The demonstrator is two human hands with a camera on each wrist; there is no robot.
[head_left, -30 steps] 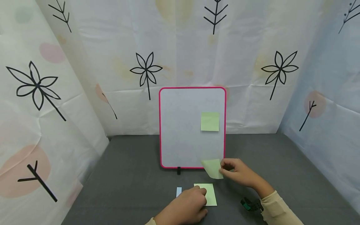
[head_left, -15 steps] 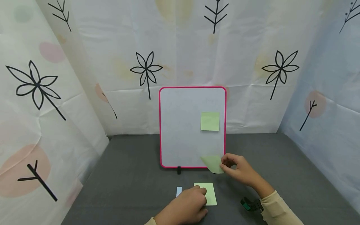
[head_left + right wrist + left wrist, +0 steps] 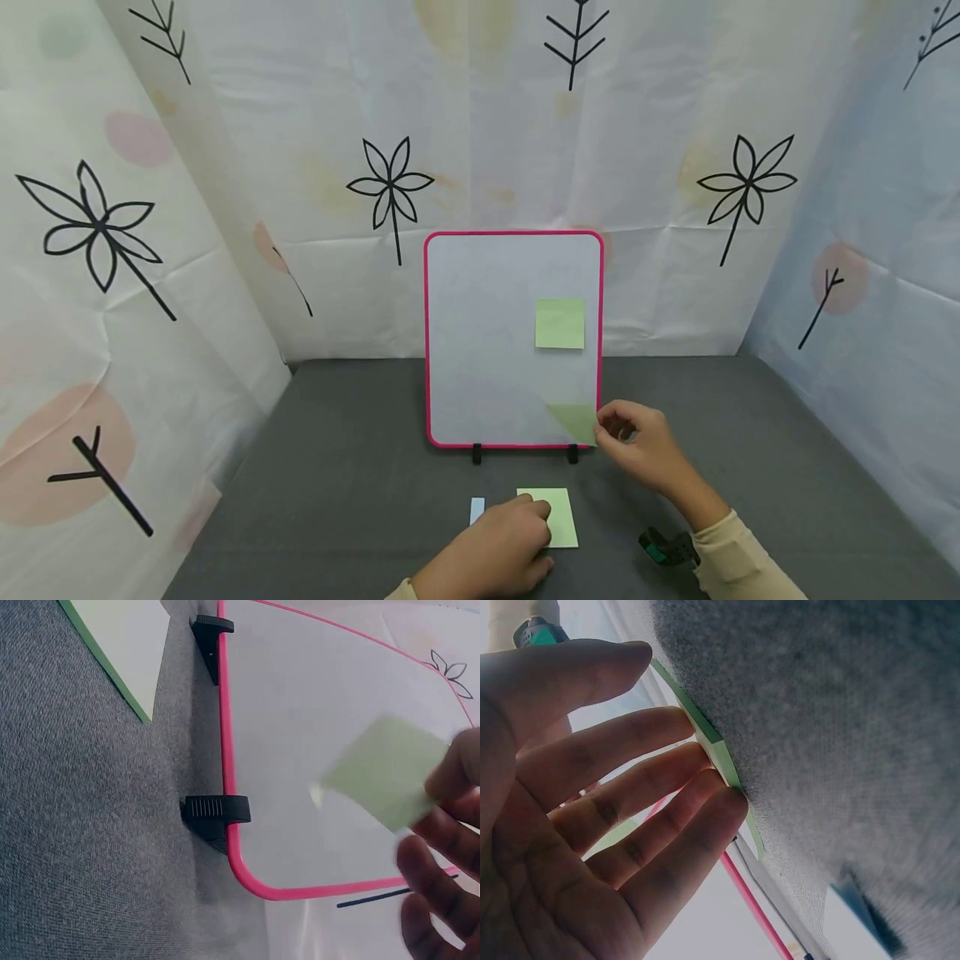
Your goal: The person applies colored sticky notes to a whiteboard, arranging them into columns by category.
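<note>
My right hand pinches a light green sticky note by its right edge, in front of the lower right part of a pink-framed whiteboard. In the right wrist view the held note hangs at an angle, slightly blurred. Another green sticky note is stuck higher on the board's right side. My left hand rests against the left side of a green sticky note pad on the table. In the left wrist view its fairly straight fingers touch the pad.
A small light blue piece lies left of the pad, partly hidden by my left hand. Black feet support the whiteboard on the grey table. Printed white cloth surrounds the back and sides.
My right hand has lifted the sticky note upward and slightly right, toward the board's lower right corner. The board's right foot has come into view. My left hand has stayed at the pad.
</note>
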